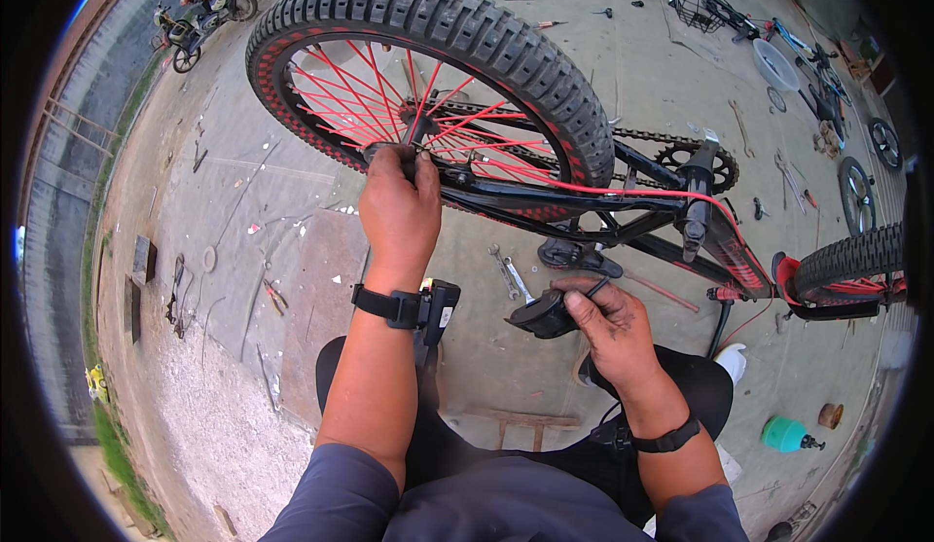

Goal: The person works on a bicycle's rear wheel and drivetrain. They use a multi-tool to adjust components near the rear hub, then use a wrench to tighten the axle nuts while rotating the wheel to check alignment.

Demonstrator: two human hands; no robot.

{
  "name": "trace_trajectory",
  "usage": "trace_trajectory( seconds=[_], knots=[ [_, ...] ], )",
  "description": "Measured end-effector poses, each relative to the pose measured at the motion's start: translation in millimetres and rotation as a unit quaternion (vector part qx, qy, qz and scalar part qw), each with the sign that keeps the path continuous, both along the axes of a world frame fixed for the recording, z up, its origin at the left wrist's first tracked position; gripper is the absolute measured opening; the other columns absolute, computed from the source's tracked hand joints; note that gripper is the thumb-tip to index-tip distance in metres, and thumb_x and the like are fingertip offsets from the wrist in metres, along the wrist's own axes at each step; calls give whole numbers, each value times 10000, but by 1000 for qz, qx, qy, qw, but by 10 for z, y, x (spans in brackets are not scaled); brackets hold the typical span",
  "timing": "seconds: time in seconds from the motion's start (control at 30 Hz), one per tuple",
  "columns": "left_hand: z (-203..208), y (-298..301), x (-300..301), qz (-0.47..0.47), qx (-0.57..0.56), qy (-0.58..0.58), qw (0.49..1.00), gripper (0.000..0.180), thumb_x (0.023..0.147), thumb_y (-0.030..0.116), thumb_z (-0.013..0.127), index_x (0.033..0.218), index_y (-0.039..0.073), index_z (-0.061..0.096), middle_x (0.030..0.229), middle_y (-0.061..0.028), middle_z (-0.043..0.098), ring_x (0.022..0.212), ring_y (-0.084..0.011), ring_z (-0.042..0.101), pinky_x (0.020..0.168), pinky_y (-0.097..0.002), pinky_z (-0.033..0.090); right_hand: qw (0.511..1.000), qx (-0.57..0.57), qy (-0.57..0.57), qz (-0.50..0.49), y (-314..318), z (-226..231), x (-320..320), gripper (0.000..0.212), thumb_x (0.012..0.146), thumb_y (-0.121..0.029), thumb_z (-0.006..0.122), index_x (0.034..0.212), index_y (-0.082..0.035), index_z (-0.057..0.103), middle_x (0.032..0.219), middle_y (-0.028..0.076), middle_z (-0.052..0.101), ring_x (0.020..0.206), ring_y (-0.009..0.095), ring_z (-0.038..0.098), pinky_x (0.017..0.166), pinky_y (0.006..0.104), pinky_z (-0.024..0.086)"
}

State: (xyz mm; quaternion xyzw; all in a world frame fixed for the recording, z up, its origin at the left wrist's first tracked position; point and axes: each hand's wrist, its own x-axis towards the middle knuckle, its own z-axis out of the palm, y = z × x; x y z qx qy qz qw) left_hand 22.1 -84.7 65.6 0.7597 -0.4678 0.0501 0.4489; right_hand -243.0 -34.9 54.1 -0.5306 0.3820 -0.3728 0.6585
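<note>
A black bicycle with red trim stands upside down in front of me. Its knobby-tyred wheel (486,36) with red spokes is nearest my hands. My left hand (399,197) is closed at the hub end, thumb and fingers bunched against the black frame tube (506,189); what they pinch is hidden. Low in front of my knees, my right hand (623,333) grips a black curved part (543,316) with a rounded shell shape, apart from the bicycle. A red cable (662,193) runs along the frame past the chainring (725,164).
Wrenches (506,271) lie on the ground just beyond the black part. Pliers (275,297) are to the left, a green bottle (786,434) to the right. The other wheel (856,260) stands at right. Farther off are a white basin (775,63) and a parked motorcycle (199,17).
</note>
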Motion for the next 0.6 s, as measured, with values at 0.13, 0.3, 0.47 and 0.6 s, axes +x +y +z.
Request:
trace_trajectory(
  seconds=[0.13, 0.3, 0.47, 0.6],
  knots=[
    [-1, 7, 11, 1, 5, -26, 1000, 177, 920, 193, 669, 933, 23, 624, 814, -160, 676, 728, -368, 663, 654, -439, 524, 1000, 8, -6, 4, 9, 22, 6, 208, 1011, -124, 608, 1122, 42, 667, 960, 68, 710, 823, 113, 648, 759, 270, 538],
    [-48, -7, 51, -2, 0, -70, 998, 177, 923, 198, 665, 926, 26, 624, 831, -165, 677, 752, -393, 658, 663, -455, 524, 1000, 8, -1, 11, 8, 15, -2, 215, 1012, -130, 609, 1134, 37, 668, 957, 59, 709, 827, 104, 638, 765, 264, 531],
    [-7, -4, 2, 4, 3, -46, 999, 185, 922, 205, 668, 915, 27, 617, 816, -167, 678, 736, -397, 659, 660, -454, 524, 1000, 5, 6, 8, 3, 12, -10, 226, 1012, -142, 614, 1145, 31, 672, 942, 46, 706, 836, 96, 626, 774, 258, 520],
    [74, 22, -42, 20, 41, 11, 999, 197, 935, 219, 656, 963, 28, 617, 851, -164, 691, 783, -359, 673, 693, -426, 522, 1000, 22, 1, 12, 12, 15, -11, 233, 1012, -146, 615, 1152, 30, 674, 948, 40, 706, 838, 94, 625, 773, 258, 519]
  ],
)
